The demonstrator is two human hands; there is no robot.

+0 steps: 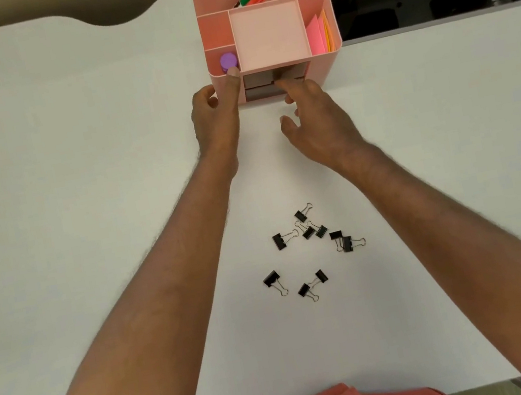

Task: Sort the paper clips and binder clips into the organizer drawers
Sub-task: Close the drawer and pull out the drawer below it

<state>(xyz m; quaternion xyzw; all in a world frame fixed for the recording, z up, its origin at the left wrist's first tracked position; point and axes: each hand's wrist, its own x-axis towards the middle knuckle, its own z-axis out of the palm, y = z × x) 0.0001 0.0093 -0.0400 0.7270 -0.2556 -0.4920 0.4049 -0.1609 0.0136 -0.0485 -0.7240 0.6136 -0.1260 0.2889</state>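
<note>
At the organizer's (268,32) shadowed front I can barely make out the drawers (261,84); my right hand (314,118) covers part of them, fingers loosely extended, grasping nothing. My left hand (215,114) grips the smooth pink plastic corner, thumb up by a purple cap (228,61). Black binder clips (310,251) with wire handles lie scattered on the white table (71,161), between my forearms.

Black binder clips (310,251) scattered (loosely) before pink organizer (270,35).
</note>
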